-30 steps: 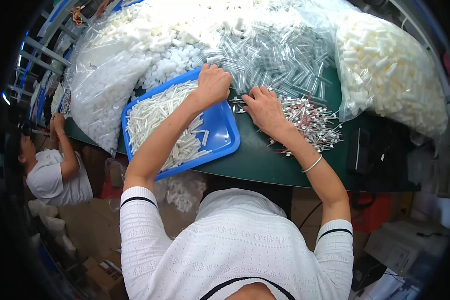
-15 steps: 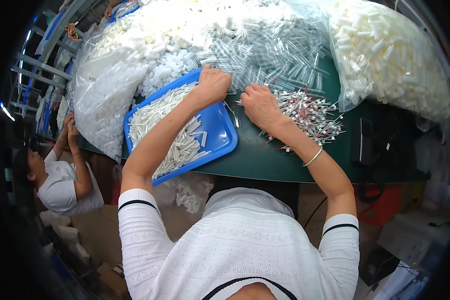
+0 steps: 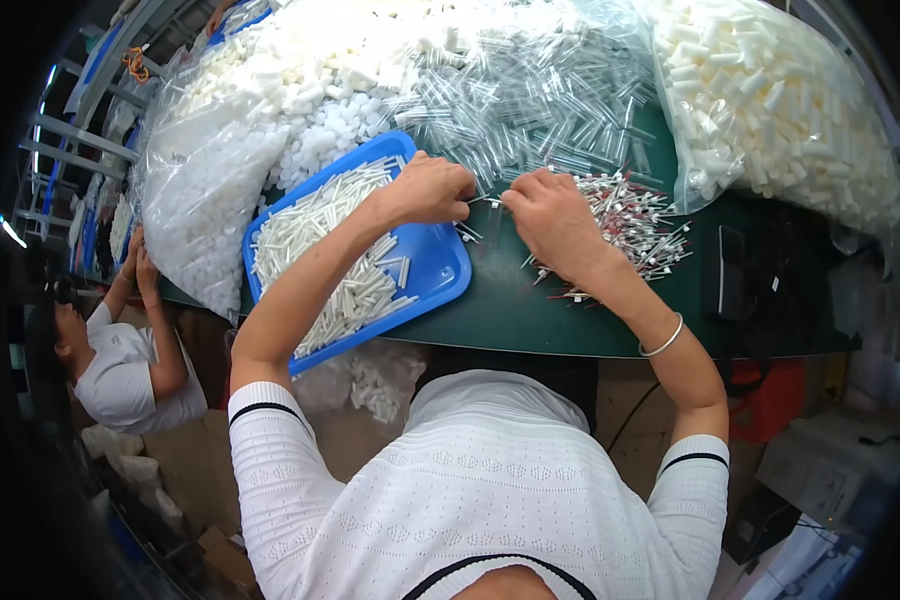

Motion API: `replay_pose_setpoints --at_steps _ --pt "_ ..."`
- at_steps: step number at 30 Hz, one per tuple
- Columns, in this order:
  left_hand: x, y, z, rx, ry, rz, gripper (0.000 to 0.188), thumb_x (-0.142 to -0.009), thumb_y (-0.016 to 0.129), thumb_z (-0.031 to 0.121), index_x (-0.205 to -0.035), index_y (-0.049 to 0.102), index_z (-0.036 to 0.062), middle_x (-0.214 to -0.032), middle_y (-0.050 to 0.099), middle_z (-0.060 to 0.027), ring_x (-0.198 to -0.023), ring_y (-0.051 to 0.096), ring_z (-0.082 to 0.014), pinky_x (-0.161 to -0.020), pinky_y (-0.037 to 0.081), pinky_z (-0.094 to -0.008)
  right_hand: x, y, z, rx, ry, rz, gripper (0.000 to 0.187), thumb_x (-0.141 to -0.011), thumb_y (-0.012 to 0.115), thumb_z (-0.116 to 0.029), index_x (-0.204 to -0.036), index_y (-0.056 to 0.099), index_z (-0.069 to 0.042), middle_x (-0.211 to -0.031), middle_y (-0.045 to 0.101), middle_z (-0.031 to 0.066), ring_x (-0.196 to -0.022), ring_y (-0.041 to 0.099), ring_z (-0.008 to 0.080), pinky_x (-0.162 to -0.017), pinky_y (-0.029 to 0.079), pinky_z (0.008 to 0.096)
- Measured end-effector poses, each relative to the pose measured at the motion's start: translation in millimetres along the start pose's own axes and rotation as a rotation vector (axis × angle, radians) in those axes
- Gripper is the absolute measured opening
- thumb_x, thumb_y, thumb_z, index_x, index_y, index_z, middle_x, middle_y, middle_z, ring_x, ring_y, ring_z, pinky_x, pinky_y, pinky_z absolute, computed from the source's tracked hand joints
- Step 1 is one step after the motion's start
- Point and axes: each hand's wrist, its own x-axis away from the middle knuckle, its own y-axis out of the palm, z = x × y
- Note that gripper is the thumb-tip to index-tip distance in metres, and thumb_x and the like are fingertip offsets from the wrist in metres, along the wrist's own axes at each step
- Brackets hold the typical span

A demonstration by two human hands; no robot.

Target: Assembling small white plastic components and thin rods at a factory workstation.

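Note:
My left hand (image 3: 432, 190) is closed over the right rim of a blue tray (image 3: 450, 285), its fingertips pinched together; what they hold is hidden. The tray carries many short white rods (image 3: 355, 300), heaped on its left side. Just right of it, my right hand (image 3: 553, 222) is closed in a pinch, a thin white-tipped stick (image 3: 492, 202) poking out toward my left hand. Beside my right hand lies a pile of thin white and red sticks (image 3: 635, 230). A few thin pieces (image 3: 468, 233) rest by the tray's rim, below my left hand.
Clear tubes (image 3: 540, 95) are heaped on the green table (image 3: 530, 325). A bag of white cylinders (image 3: 780, 100) stands at the right, one of white pellets (image 3: 205, 215) at the left. A black box (image 3: 725, 272) lies far right. Another person (image 3: 130, 350) works at the left.
My left hand has come down and slightly right, away from the tray's far edge. My right hand has shifted a little right and nearer to me. The tray has slid slightly left.

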Motion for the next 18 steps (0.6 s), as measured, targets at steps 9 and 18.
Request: replay_pose_setpoints --at_steps 9,18 --pt "3 10 -12 0.149 -0.055 0.145 0.018 -0.079 0.049 0.005 -0.097 0.053 0.0047 -0.081 0.067 -0.0156 -0.081 0.064 -0.0335 -0.073 0.042 -0.045 -13 58 -30 -0.042 0.088 -0.077 0.034 -0.074 0.065 -0.017 -0.104 0.058 -0.004 -0.101 0.056 0.0079 -0.101 0.052 0.0233 -0.085 0.039 0.0367" --pt "21 21 11 0.172 0.004 0.352 0.015 -0.078 0.054 0.001 -0.091 0.061 0.0038 -0.085 0.066 -0.012 -0.084 0.062 -0.0323 -0.075 0.046 -0.0422 29 17 2 0.001 -0.002 -0.06 0.011 -0.072 0.059 -0.007 -0.083 0.061 -0.007 -0.091 0.058 0.0064 -0.097 0.054 0.023 -0.086 0.041 0.0362"
